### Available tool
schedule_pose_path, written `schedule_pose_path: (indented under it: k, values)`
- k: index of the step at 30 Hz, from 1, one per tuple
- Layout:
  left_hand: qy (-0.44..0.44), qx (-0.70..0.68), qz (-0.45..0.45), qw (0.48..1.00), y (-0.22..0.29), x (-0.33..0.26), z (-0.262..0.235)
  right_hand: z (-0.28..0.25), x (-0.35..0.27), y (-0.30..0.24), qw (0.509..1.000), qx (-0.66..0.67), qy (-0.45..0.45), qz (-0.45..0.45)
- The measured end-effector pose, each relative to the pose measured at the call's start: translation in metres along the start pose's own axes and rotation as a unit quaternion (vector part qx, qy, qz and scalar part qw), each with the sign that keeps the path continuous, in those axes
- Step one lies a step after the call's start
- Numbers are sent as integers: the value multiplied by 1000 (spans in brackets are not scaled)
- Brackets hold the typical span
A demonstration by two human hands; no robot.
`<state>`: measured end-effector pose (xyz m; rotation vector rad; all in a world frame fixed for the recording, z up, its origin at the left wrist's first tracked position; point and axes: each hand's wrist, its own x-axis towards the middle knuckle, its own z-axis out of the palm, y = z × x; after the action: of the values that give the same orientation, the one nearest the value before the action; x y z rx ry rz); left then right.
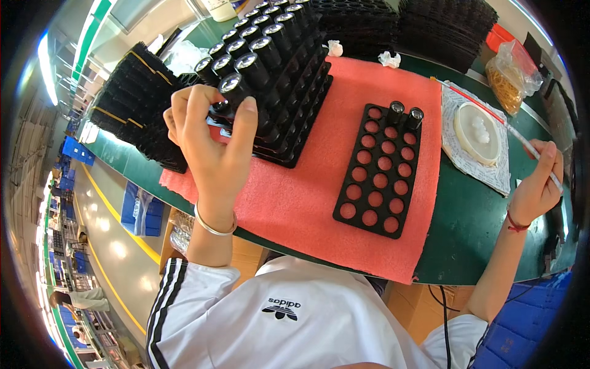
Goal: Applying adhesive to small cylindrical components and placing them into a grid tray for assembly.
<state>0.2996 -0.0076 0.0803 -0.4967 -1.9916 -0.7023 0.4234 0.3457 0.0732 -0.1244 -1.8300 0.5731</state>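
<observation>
My left hand (212, 132) has its thumb and fingers closed around a black cylinder with a shiny glassy top (232, 86), at the near corner of a stack of black trays (301, 132). Many like cylinders stand upright in the top tray. Off to the right, my right hand (539, 181) pinches a thin red-and-white stick (488, 111), its tip pointing far left. Below that stick lies a round whitish dish (470, 150) with white lumps in it, on a printed sheet (447, 111). A black tray with round holes (381, 163) holds two cylinders (396, 112) at its far end.
A red foam mat (295, 212) covers part of the green table (452, 246). Stacked black trays stand at the left (132, 101) and far back (442, 31). A clear bag of yellowish bits (510, 80) sits far right. White crumpled tissue (389, 59) lies at the mat's far edge.
</observation>
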Motion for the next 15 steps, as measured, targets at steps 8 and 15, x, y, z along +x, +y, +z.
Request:
schedule_pose_path:
  k: [8,15]
  values:
    - [10,31,67,997,-6,-9,4,4,0,-4,1000,22,22,2]
    - [-135,-116,388,904,9,-35,-4,0,2,-1,998,49,20,-19]
